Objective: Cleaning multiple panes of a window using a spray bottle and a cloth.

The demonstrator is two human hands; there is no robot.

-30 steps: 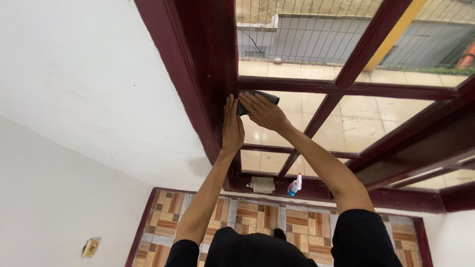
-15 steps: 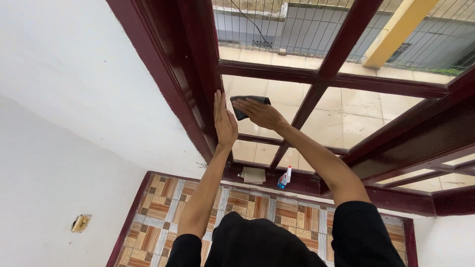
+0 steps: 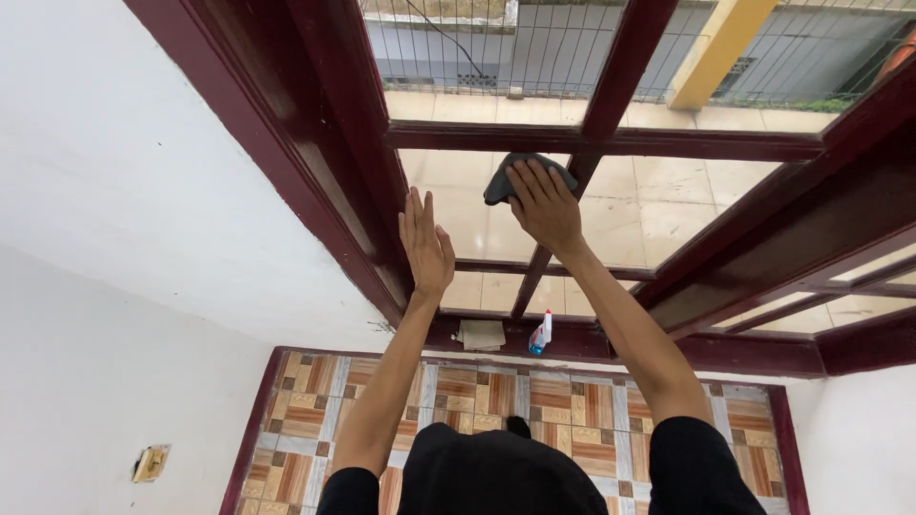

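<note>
Two bare hands against a dark red wooden window, one pressing a cloth to the glass.

Nearest, patterned brown and orange floor tiles lie below the black sleeves. On the dark red wooden sill stand a small spray bottle with a red top and a folded pale cloth beside it. The left hand lies flat on the dark red window frame, fingers straight and close together. The right hand, fingers spread, presses a dark grey cloth against the glass pane under the crossbar.
</note>
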